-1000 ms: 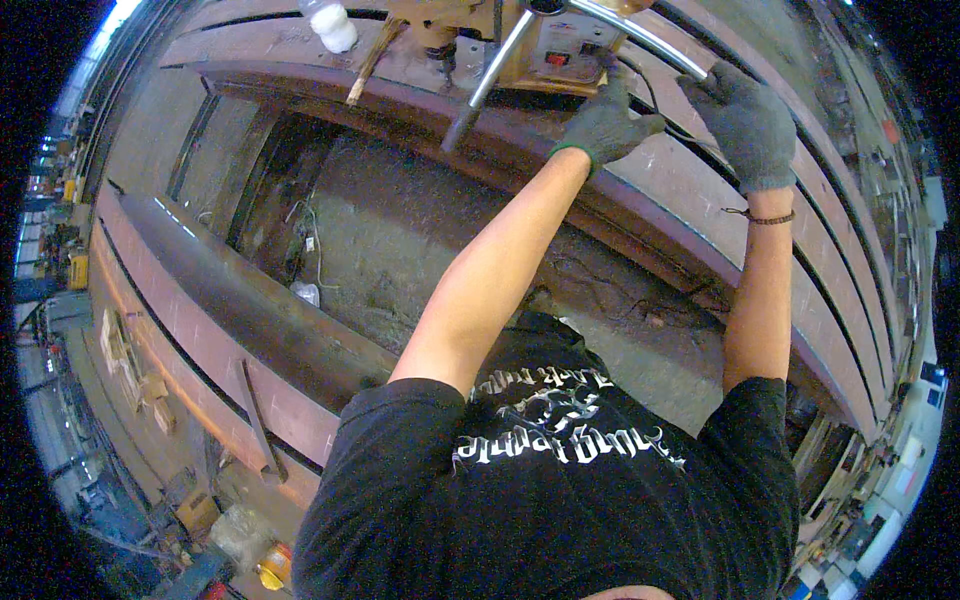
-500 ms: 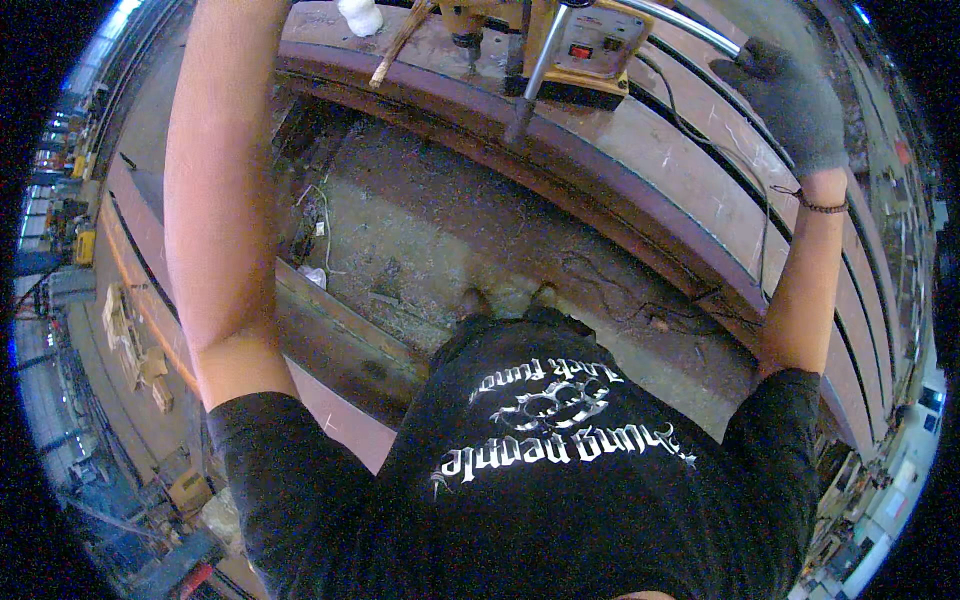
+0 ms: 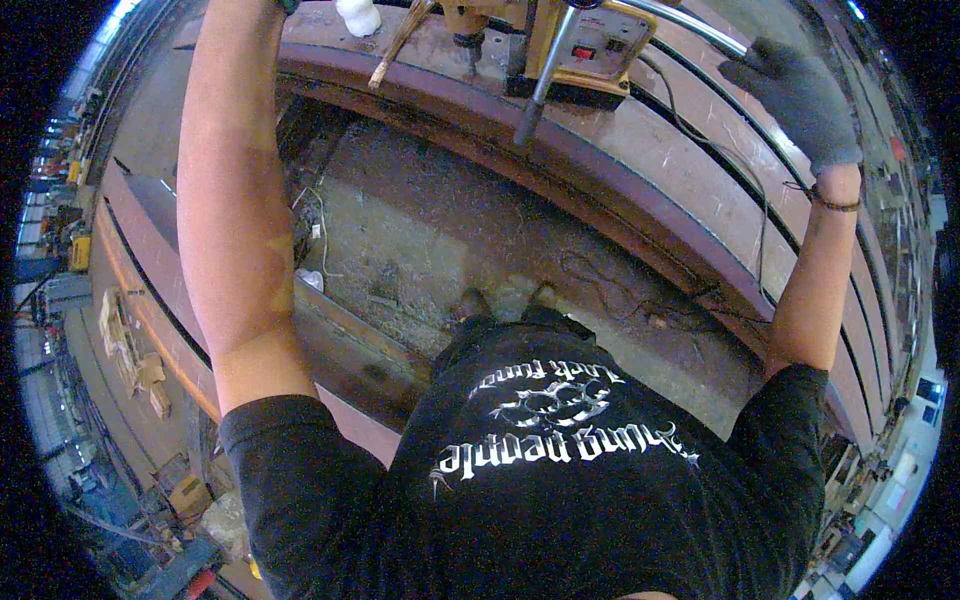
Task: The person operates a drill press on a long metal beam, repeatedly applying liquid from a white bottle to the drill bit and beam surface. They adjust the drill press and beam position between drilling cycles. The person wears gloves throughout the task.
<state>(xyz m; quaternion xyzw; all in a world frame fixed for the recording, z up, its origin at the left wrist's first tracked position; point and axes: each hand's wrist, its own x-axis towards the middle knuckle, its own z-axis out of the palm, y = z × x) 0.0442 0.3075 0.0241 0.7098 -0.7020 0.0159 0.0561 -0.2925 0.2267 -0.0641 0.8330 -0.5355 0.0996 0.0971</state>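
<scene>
My right hand [image 3: 800,100], in a grey glove, is closed round the outer end of a chromed feed handle [image 3: 690,24] on a yellow magnetic drill [image 3: 592,55]. A second handle spoke [image 3: 545,85] with a dark grip slants down in front of the drill's body. The dark drill spindle [image 3: 468,48] points down at a rust-brown steel beam [image 3: 640,190], on which the drill stands. My left forearm reaches up past the top edge; only a dark green sliver of my left hand's glove [image 3: 287,5] shows, and its fingers are out of the picture.
A white bottle [image 3: 358,16] and a wooden-handled brush or stick [image 3: 400,45] lie on the beam left of the drill. A black cable [image 3: 755,180] runs along the beams at right. More steel beams [image 3: 345,330] flank my legs; wires lie on the dusty floor [image 3: 480,210].
My right hand has shifted slightly to the right, still on the handle. The dark-gripped spoke has swung a little. My left forearm has moved slightly right, and a sliver of glove now shows.
</scene>
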